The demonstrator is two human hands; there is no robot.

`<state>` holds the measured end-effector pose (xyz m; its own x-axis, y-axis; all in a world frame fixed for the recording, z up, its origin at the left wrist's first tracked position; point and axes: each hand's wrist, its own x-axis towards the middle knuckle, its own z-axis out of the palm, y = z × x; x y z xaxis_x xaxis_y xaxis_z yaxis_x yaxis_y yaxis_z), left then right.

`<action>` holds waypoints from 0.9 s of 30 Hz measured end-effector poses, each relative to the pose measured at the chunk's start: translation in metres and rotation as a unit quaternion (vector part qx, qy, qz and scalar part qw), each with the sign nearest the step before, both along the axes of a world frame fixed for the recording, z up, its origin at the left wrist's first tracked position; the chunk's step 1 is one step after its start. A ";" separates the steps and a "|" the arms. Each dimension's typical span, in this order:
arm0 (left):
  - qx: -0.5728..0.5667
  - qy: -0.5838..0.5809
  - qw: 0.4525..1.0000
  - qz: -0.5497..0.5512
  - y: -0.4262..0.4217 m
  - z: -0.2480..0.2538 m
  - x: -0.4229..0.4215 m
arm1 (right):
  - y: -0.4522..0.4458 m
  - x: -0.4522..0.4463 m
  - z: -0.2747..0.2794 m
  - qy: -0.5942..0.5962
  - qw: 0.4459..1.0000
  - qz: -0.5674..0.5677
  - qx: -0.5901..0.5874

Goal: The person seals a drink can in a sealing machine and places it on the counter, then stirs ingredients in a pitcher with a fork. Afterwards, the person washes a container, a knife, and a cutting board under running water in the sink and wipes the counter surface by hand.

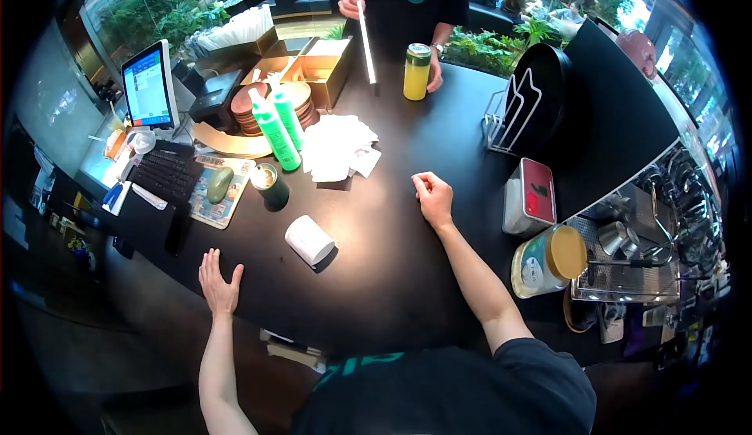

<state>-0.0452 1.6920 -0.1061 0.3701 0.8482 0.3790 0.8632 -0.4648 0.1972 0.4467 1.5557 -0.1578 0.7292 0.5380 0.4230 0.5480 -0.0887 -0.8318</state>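
My left hand (220, 282) lies at the near left edge of the dark counter, palm down, with its fingers stretched out and holding nothing. My right hand (433, 200) rests on the middle of the counter with curled fingers, and no object shows in it. Between my hands is a white cylinder (308, 241) that looks like a paper roll. Beyond it stands a dark green cup (271, 187). Across the counter, another person holds a long white straw-like stick (366, 43) in one hand and has the other hand at a yellow can (417, 74).
To the left are a monitor (147, 86), a keyboard (163, 175) and a mouse (220, 185). Two green bottles (276, 133) stand beside white napkins (337, 151). On the right are a wire rack (507, 117), a red-lidded container (529, 200), a yellow-lidded jar (548, 262) and a coffee machine (627, 274).
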 end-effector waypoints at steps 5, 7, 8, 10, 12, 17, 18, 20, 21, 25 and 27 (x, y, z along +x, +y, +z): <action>-0.015 -0.021 1.000 0.002 -0.002 0.002 0.000 | -0.006 -0.009 0.006 -0.010 1.000 0.009 0.025; -0.020 -0.020 1.000 0.004 -0.002 0.003 0.000 | -0.005 -0.014 0.015 -0.014 1.000 -0.002 -0.005; -0.019 -0.020 1.000 0.005 -0.003 0.002 -0.001 | -0.008 -0.015 0.015 -0.023 1.000 -0.002 -0.010; -0.014 -0.021 1.000 0.007 -0.002 -0.001 -0.001 | -0.007 -0.014 0.013 -0.028 1.000 -0.001 -0.006; -0.010 -0.023 1.000 0.007 -0.001 -0.002 0.000 | -0.006 -0.012 0.011 -0.033 0.999 -0.003 -0.002; -0.005 -0.026 1.000 0.010 -0.001 -0.003 -0.001 | -0.005 -0.011 0.005 -0.038 0.999 -0.009 -0.005; -0.006 -0.026 1.000 0.011 -0.002 -0.003 -0.001 | -0.006 -0.011 0.006 -0.039 0.999 -0.008 -0.006; 0.002 -0.028 1.000 0.004 -0.001 -0.004 -0.003 | -0.006 -0.013 0.008 -0.047 0.999 -0.009 -0.008; 0.000 -0.027 1.000 0.005 -0.001 -0.004 -0.003 | -0.006 -0.013 0.008 -0.046 0.999 -0.008 -0.010; 0.005 -0.023 1.000 0.004 -0.002 0.000 -0.001 | -0.006 -0.012 0.009 -0.059 0.998 -0.010 -0.016; 0.003 -0.022 1.000 0.006 -0.002 0.000 -0.002 | -0.006 -0.014 0.010 -0.060 0.998 -0.007 -0.015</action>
<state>-0.0468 1.6898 -0.1062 0.3436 0.8499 0.3995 0.8590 -0.4564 0.2321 0.4328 1.5497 -0.1478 0.6817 0.5425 0.4908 0.6418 -0.1215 -0.7572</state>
